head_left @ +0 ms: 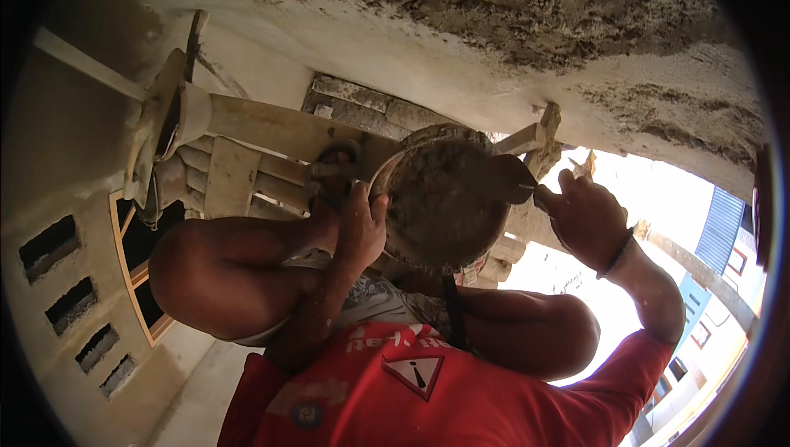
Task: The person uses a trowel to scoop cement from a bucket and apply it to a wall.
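A round bucket (380, 174) of wet grey mortar (440, 200) stands between my bent knees. My left hand (362, 229) grips its near left rim, the thumb uppermost and some fingers hidden behind the wall. On the other side, my right hand (583, 218) is closed round the handle of a trowel (510, 180). The dark trowel blade reaches over the bucket's right rim, above the mortar. Whether it touches the mortar I cannot tell.
I squat on wooden planks (267, 126), with a foot (336, 171) left of the bucket. A wall with rough wet plaster (568, 11) rises ahead. At the left are a pale basin (195, 111) and a window frame (136, 274). Bright open air and buildings show to the right.
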A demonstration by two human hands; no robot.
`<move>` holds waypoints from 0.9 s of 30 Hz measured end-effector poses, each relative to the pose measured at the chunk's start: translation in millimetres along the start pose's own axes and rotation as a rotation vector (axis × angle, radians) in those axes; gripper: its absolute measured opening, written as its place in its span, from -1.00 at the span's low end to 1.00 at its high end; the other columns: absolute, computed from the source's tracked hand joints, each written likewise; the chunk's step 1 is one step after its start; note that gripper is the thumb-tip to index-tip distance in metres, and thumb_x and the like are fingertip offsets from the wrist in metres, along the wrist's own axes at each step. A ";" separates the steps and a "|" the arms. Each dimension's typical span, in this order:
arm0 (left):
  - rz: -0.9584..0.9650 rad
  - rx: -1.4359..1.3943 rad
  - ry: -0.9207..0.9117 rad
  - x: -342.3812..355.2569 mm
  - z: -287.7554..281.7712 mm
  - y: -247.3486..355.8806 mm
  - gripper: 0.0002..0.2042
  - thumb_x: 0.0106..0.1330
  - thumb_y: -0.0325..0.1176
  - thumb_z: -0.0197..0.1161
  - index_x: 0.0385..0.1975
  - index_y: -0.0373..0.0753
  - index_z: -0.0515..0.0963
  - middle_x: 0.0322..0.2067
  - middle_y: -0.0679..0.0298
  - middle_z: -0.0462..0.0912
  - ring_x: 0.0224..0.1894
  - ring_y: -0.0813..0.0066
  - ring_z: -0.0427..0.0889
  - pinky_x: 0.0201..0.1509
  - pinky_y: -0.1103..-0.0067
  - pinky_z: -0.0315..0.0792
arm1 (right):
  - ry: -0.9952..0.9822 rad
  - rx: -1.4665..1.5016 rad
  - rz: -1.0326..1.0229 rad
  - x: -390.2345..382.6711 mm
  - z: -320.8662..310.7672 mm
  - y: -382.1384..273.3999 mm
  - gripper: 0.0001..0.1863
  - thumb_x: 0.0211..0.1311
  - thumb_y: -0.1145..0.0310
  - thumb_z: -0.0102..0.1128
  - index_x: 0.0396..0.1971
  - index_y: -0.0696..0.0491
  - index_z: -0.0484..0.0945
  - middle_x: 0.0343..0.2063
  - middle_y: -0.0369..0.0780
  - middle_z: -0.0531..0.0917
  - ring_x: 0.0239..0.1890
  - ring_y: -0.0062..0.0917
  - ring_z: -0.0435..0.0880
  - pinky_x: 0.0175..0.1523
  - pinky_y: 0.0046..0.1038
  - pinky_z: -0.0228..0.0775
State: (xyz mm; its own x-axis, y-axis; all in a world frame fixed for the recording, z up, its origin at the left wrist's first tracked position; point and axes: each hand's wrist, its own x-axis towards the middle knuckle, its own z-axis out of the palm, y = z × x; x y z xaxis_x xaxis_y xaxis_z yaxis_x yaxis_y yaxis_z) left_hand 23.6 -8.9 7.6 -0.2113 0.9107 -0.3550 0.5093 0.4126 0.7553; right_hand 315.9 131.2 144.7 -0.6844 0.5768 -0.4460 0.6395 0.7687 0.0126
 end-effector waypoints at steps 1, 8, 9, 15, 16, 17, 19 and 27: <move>0.011 -0.007 0.001 0.0 1.4 -0.6 -0.73 0.41 -0.28 0.04 -0.15 -0.41 0.32 -0.24 -0.21 0.48 -0.13 -0.26 0.44 -0.07 0.21 0.31 | -0.018 -0.034 0.011 2.6 6.2 -3.2 -0.78 0.14 0.36 0.13 -0.19 -0.01 0.55 -0.42 -0.16 0.52 -0.33 -0.39 0.58 -0.33 -0.34 0.44; 0.011 0.082 0.002 3.1 2.1 13.1 -0.75 0.39 -0.31 0.07 -0.20 -0.41 0.31 -0.31 -0.19 0.47 -0.19 -0.26 0.44 -0.11 0.21 0.31 | -0.135 0.141 -0.115 16.0 71.1 1.3 -0.72 0.09 0.41 0.09 -0.15 0.05 0.55 -0.62 -0.14 0.58 -0.59 -0.29 0.62 -0.46 -0.29 0.48; 0.017 0.075 0.017 3.5 3.3 12.3 -0.75 0.39 -0.31 0.07 -0.20 -0.41 0.31 -0.32 -0.18 0.47 -0.19 -0.26 0.45 -0.12 0.21 0.31 | -0.167 0.192 -0.131 17.2 81.1 -0.9 -0.70 0.08 0.41 0.10 -0.14 0.04 0.56 -0.61 -0.14 0.59 -0.57 -0.28 0.63 -0.44 -0.28 0.49; 0.106 0.143 0.033 2.4 6.6 3.2 -0.76 0.38 -0.31 0.08 -0.22 -0.41 0.32 -0.31 -0.19 0.49 -0.22 -0.27 0.46 -0.17 0.20 0.31 | -0.183 0.596 -0.281 30.2 122.3 -34.7 -0.70 0.06 0.33 0.18 -0.14 -0.05 0.61 -0.43 -0.12 0.66 -0.40 -0.22 0.68 -0.29 -0.20 0.55; 0.032 0.073 0.016 3.6 5.4 8.7 -0.76 0.38 -0.31 0.08 -0.22 -0.41 0.32 -0.31 -0.19 0.49 -0.21 -0.27 0.46 -0.17 0.20 0.31 | -0.132 0.655 -0.260 29.8 130.9 -40.2 -0.71 0.07 0.33 0.18 -0.16 -0.05 0.61 -0.42 -0.12 0.66 -0.40 -0.20 0.67 -0.28 -0.20 0.55; -0.046 0.010 0.008 5.3 3.6 13.0 -0.76 0.38 -0.31 0.08 -0.22 -0.41 0.32 -0.31 -0.20 0.48 -0.21 -0.27 0.46 -0.18 0.20 0.31 | -0.077 0.713 -0.251 31.9 140.5 -45.6 -0.72 0.08 0.33 0.19 -0.17 -0.04 0.62 -0.40 -0.11 0.66 -0.39 -0.18 0.67 -0.27 -0.20 0.55; -0.032 0.076 0.004 9.1 1.2 17.5 -0.76 0.39 -0.32 0.08 -0.21 -0.40 0.32 -0.32 -0.20 0.48 -0.21 -0.27 0.46 -0.17 0.20 0.31 | 0.035 0.771 -0.233 26.1 148.8 -46.7 -0.75 0.12 0.30 0.18 -0.18 -0.02 0.60 -0.40 -0.12 0.66 -0.40 -0.17 0.67 -0.28 -0.20 0.55; -0.016 0.111 0.034 6.3 -2.2 7.7 -0.75 0.39 -0.30 0.08 -0.16 -0.39 0.32 -0.34 -0.23 0.49 -0.22 -0.31 0.47 -0.19 0.15 0.31 | 0.222 0.582 -0.047 11.6 143.2 -38.6 -0.83 0.17 0.26 0.16 -0.28 -0.02 0.49 -0.51 -0.18 0.58 -0.52 -0.26 0.65 -0.43 -0.24 0.53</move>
State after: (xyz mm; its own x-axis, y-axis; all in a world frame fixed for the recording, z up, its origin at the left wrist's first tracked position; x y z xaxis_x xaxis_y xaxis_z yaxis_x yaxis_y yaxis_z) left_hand 24.4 0.1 12.4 -0.2474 0.9050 -0.3460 0.5945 0.4237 0.6834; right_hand 333.4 68.6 10.8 -0.7330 0.6378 -0.2365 0.6499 0.5539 -0.5204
